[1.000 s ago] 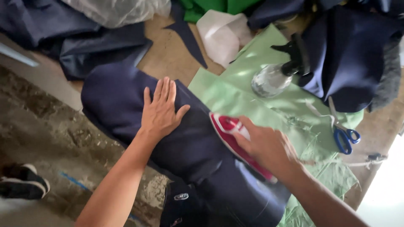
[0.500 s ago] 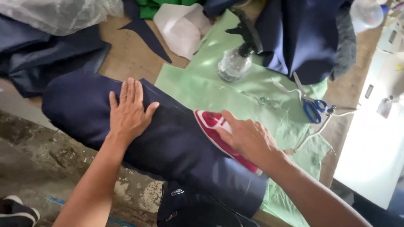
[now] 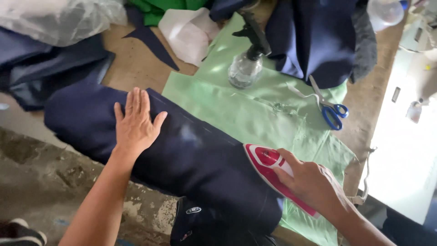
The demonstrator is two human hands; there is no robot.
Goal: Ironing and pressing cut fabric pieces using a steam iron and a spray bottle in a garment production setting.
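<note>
a light green cloth (image 3: 236, 109) covers the wooden table (image 3: 132, 64), and across its near edge lies a long navy garment piece (image 3: 191, 155), the biggest thing under the hands. the left hand (image 3: 135, 123) lies flat on the navy piece with fingers spread open, while the right hand (image 3: 309, 182) is wrapped around the handle of a red and white iron (image 3: 264, 161) resting at the navy piece's right end. further back on the green cloth stand a clear spray bottle (image 3: 246, 68) and, to its right, blue-handled scissors (image 3: 330, 107).

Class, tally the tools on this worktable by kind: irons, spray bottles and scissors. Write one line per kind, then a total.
Irons: 1, the red and white iron under the right hand
Spray bottles: 1, the clear spray bottle
Scissors: 1, the blue-handled scissors
Total: 3
</note>
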